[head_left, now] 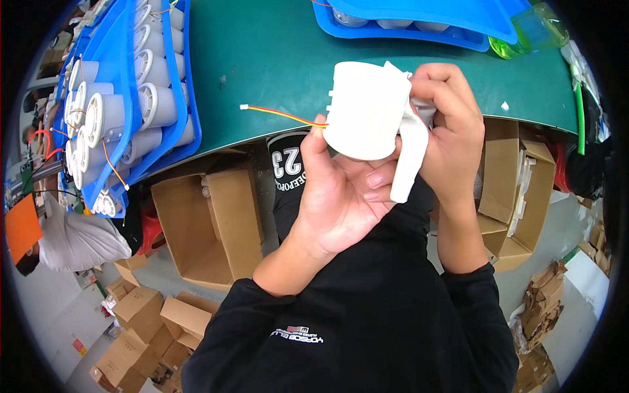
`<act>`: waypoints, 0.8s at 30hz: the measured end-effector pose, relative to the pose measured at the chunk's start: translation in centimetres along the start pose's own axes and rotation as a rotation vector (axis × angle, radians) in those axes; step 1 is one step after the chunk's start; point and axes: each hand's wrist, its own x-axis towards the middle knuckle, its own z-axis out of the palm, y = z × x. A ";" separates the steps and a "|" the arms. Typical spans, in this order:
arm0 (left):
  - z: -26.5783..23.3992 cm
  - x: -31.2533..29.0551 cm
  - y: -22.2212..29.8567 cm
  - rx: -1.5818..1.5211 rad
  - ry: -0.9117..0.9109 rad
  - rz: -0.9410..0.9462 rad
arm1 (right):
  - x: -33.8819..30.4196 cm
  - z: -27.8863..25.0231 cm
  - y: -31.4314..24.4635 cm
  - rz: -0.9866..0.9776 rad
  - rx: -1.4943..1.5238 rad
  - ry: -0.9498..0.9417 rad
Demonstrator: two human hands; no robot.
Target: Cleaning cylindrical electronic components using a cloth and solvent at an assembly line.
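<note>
A white cylindrical plastic housing (pixel 364 108) is held up in front of me, over the near edge of the green table. Red and yellow wires (pixel 283 115) stick out from its left side and end in a small white plug (pixel 244 107). My left hand (pixel 334 196) is closed around the housing from below, thumb at the wire exit. At the housing's right end, my right hand (pixel 452 121) pinches a white, soft-looking cloth (pixel 411 154) against it. One end of the cloth hangs down past my left fingers. My right fingertips are partly hidden behind the cloth.
Stacked blue trays (pixel 185 85) of similar white housings stand at the left. Another blue tray (pixel 419 33) lies at the far side, beside a green bottle (pixel 534 33). Open cardboard boxes (pixel 190 229) sit below the table edge. Another person (pixel 85 236) is at the far left.
</note>
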 end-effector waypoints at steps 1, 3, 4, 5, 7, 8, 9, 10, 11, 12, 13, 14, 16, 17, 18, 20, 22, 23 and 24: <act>0.1 0.1 -0.1 -0.057 0.061 -0.015 | 0.0 0.1 0.4 0.014 0.009 0.014; 0.2 0.1 -0.3 -0.041 0.066 -0.011 | 0.0 0.2 0.8 0.026 0.036 0.023; 0.2 0.0 -0.3 -0.046 0.075 -0.008 | -0.1 0.2 0.9 0.068 0.068 0.029; 0.2 0.1 -0.3 -0.049 0.080 -0.004 | -0.1 0.2 1.0 0.106 0.099 0.036; 0.2 0.1 -0.1 -0.048 0.074 -0.009 | -0.4 0.0 1.5 0.104 0.129 0.033; 0.2 0.1 0.0 -0.048 0.066 -0.012 | -0.5 -0.2 1.8 0.101 0.159 0.030; 0.2 0.2 0.0 -0.048 0.067 -0.012 | -0.6 -0.4 1.9 0.103 0.160 0.030; 0.2 0.2 0.0 -0.052 0.071 -0.010 | -0.7 -0.6 1.8 0.076 0.240 0.074; 0.2 0.2 0.0 -0.054 0.074 -0.005 | -0.8 -0.8 1.8 0.047 0.322 0.118; -0.2 0.3 0.1 -0.052 0.075 -0.001 | -0.9 -1.0 1.8 -0.003 0.326 0.155; -0.8 0.3 0.2 -0.040 0.012 -0.007 | -0.8 -1.1 1.5 -0.003 0.329 0.155; -0.6 0.6 0.2 -0.029 -0.052 -0.017 | -0.6 -1.5 1.0 -0.122 0.225 0.148; 0.3 0.6 -0.4 0.002 0.110 0.054 | -0.2 -1.7 -0.1 -0.311 0.100 0.099; 1.4 0.7 -0.9 0.037 0.270 0.123 | -0.1 -1.4 -0.4 -0.351 0.104 0.056; 2.5 0.9 -1.5 0.206 0.343 0.176 | 0.2 -1.2 -0.2 -0.402 0.060 0.024; 0.3 0.5 -0.6 0.201 0.225 0.157 | 0.6 -1.3 0.1 -0.466 -0.054 -0.047; -0.3 0.2 -0.4 0.363 0.249 0.212 | 1.0 -1.5 -0.1 -0.443 -0.081 -0.068; 0.0 0.3 -0.5 0.355 0.241 0.223 | 1.1 -1.4 -0.3 -0.413 -0.103 -0.081; 0.3 0.4 -0.6 0.389 0.354 0.233 | 0.9 -1.4 -0.2 -0.418 -0.143 -0.105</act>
